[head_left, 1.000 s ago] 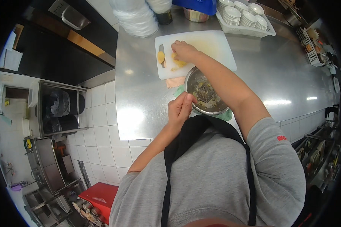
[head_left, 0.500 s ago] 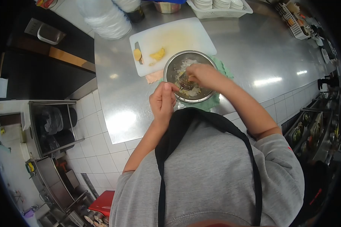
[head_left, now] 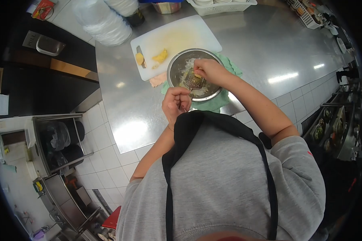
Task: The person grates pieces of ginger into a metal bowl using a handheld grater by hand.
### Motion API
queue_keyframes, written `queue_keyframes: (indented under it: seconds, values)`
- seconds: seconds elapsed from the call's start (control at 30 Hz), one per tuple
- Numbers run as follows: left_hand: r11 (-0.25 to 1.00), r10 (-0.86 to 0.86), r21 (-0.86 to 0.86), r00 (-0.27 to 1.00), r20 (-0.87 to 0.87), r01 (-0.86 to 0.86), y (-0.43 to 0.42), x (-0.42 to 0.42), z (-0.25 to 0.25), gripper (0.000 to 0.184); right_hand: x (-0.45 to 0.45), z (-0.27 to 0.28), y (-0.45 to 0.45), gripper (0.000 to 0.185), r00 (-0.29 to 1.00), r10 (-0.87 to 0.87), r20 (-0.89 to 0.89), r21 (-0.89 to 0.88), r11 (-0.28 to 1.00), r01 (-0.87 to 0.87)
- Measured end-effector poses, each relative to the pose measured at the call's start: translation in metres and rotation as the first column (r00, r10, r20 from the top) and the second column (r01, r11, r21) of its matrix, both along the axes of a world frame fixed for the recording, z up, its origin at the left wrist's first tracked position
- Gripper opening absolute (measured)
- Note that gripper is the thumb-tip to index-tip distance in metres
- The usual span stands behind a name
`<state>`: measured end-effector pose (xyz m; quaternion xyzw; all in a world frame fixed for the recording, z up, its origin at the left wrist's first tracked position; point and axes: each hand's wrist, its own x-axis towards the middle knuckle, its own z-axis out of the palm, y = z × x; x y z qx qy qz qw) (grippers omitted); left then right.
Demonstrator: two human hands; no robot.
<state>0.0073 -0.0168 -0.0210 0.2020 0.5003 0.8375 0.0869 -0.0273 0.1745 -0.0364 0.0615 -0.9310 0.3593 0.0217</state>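
A metal grater point(head_left: 194, 82) slants inside a steel bowl point(head_left: 172, 64), over pale grated shreds and some liquid. My left hand point(head_left: 176, 101) is closed at the bowl's near left rim, its curled fingers on the grater's near end. Above the grater, my right hand point(head_left: 210, 71) pinches a small yellowish piece point(head_left: 197, 75), mostly covered by the fingers; it looks like peeled ginger. Behind the bowl, on a white cutting board point(head_left: 185, 34), lie a yellow knobbly piece of ginger point(head_left: 160, 56) and a rounder piece point(head_left: 139, 58) by the handle slot.
Green cloth point(head_left: 229, 66) lies under the bowl, and a peach cloth point(head_left: 158, 79) shows below the board. Wrapped stacks of plastic containers point(head_left: 102, 22) stand at the back left of the steel table point(head_left: 261, 48). A white basket point(head_left: 225, 7) of small dishes sits at the back.
My right hand has shifted slightly up along the grater, baring more of its face and the yellowish piece. My left hand has turned, its fingers now curled over. The whole view has shifted a little.
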Motion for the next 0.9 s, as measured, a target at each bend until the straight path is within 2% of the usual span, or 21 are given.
queue_keyframes:
  seconds: [0.1,0.17,0.2,0.27,0.3,0.37,0.47,0.5,0.6,0.63,0.7,0.73,0.8,0.83,0.9]
  values:
    - [0.997,-0.068,-0.038,0.994,-0.080,0.065,0.002,0.001,-0.005,0.075,0.000,-0.002,0.004,0.014,1.000,-0.005,-0.028,-0.013,1.000,0.005]
    - [0.995,-0.026,-0.098,0.994,-0.105,0.016,0.001,0.003,-0.009,0.076,0.001,0.002,0.006,0.013,0.954,-0.090,0.286,-0.096,0.988,0.122]
    - [0.993,-0.012,-0.119,0.993,-0.114,-0.002,-0.001,0.004,-0.011,0.076,0.001,0.000,0.006,0.013,0.954,-0.089,0.286,-0.097,0.988,0.121]
    - [0.986,-0.042,-0.168,0.991,-0.130,0.020,-0.003,0.003,-0.013,0.075,0.003,-0.003,0.004,0.013,0.990,-0.050,0.132,-0.023,0.998,0.054]
    - [0.983,-0.052,-0.184,0.990,-0.135,0.026,-0.004,0.003,-0.013,0.074,0.008,0.002,-0.003,0.013,0.990,-0.049,0.132,-0.024,0.998,0.052]
    - [0.995,-0.048,-0.092,0.996,-0.076,0.041,-0.003,0.000,-0.014,0.070,0.019,0.018,-0.024,0.015,0.995,0.089,-0.033,-0.026,0.996,-0.090]
    - [0.983,-0.085,-0.167,0.996,-0.024,0.080,-0.002,0.002,-0.013,0.068,0.011,0.005,-0.022,0.015,1.000,0.004,-0.023,0.015,1.000,-0.004]
    - [0.983,-0.086,-0.167,0.996,-0.021,0.082,-0.001,0.003,-0.013,0.068,0.003,-0.006,-0.016,0.016,0.996,-0.042,-0.083,0.154,0.987,0.055]
    - [0.987,-0.098,-0.135,0.990,-0.099,0.084,0.001,0.002,-0.008,0.066,-0.014,-0.020,-0.011,0.015,0.996,-0.047,-0.079,0.240,0.969,0.065]
    - [0.988,-0.099,-0.129,0.992,-0.083,0.088,0.001,0.002,-0.006,0.065,-0.009,-0.006,-0.017,0.015,0.996,-0.042,-0.081,0.240,0.969,0.060]
    - [0.989,-0.094,-0.122,0.993,-0.067,0.086,-0.001,0.000,-0.007,0.064,0.008,0.018,-0.029,0.013,0.989,0.113,0.098,0.169,0.977,-0.128]
    - [0.988,-0.106,-0.119,0.993,-0.057,0.098,-0.002,0.000,-0.012,0.063,0.006,0.016,-0.027,0.013,0.988,0.116,0.100,0.170,0.977,-0.132]
    - [0.984,-0.135,-0.119,0.990,-0.034,0.130,-0.004,0.006,-0.015,0.062,0.005,0.004,-0.020,0.013,0.995,0.095,-0.005,0.114,0.989,-0.094]
    - [0.983,-0.140,-0.127,0.989,-0.037,0.134,-0.002,0.004,-0.014,0.061,-0.003,-0.005,-0.015,0.013,0.998,0.028,-0.049,0.192,0.981,-0.018]
    - [0.981,-0.144,-0.139,0.989,-0.038,0.137,-0.001,0.005,-0.011,0.061,-0.013,-0.011,-0.013,0.013,0.999,0.027,-0.035,0.204,0.979,-0.019]
